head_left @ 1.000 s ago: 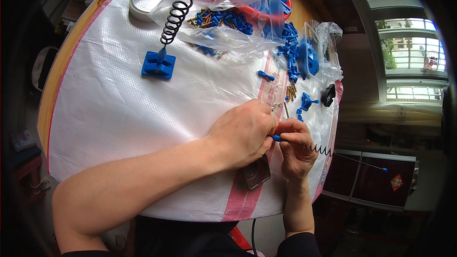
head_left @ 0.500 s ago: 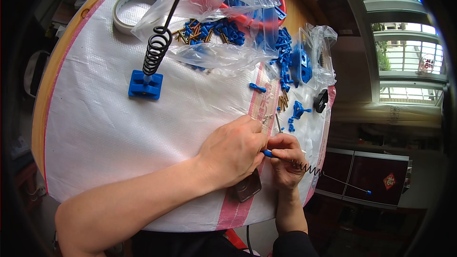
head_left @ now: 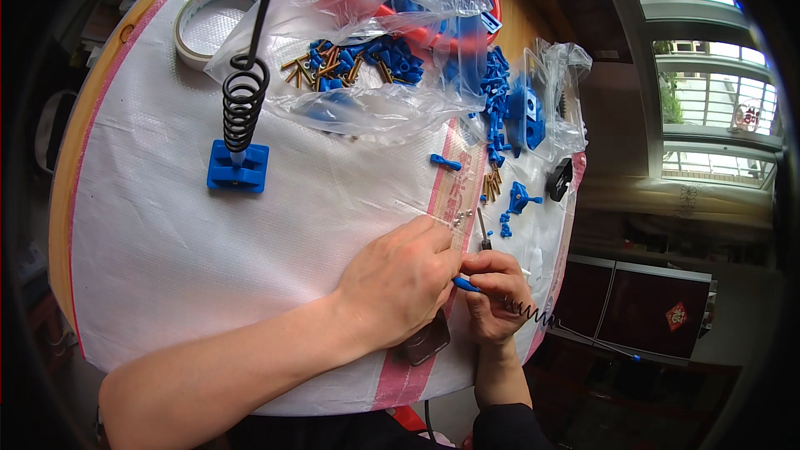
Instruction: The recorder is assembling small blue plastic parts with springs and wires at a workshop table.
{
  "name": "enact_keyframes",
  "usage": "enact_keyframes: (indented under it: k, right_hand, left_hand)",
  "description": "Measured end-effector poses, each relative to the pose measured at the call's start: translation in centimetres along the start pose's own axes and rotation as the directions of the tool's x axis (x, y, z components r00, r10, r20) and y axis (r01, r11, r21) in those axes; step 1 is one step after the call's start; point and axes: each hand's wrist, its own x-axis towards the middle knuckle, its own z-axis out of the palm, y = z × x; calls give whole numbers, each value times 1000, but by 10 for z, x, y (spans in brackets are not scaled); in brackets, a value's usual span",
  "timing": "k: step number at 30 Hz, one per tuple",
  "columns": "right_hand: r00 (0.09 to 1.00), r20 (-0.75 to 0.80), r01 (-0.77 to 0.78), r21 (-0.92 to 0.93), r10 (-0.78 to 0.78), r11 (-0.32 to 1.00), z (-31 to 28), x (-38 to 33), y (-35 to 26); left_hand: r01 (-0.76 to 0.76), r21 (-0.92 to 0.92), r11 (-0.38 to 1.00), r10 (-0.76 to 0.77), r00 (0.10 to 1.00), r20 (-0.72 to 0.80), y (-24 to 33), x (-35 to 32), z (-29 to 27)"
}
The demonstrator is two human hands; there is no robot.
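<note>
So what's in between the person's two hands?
In the head view, a small blue piece shows between the left hand and the right hand.

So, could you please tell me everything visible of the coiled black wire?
The coiled black wire, metal by its look, slants from the right hand past the table's edge. Its loops run into a thin straight stretch with a blue tip. A blue piece shows between this and the left hand; any join is hidden.
</note>
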Motion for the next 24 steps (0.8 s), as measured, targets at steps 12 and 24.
enact_keyframes:
  k: [12, 24]
  right_hand:
    - [998, 44, 48, -147, -43, 988, 0, 5, -2]
    - [999, 45, 36, -110, -31, 993, 1, 4, -3]
  left_hand:
    - [3, -14, 1000, -3, 1000, -14, 1, 1, -1]
    - [1, -16, 1000, -1, 1000, -4, 0, 1, 0]
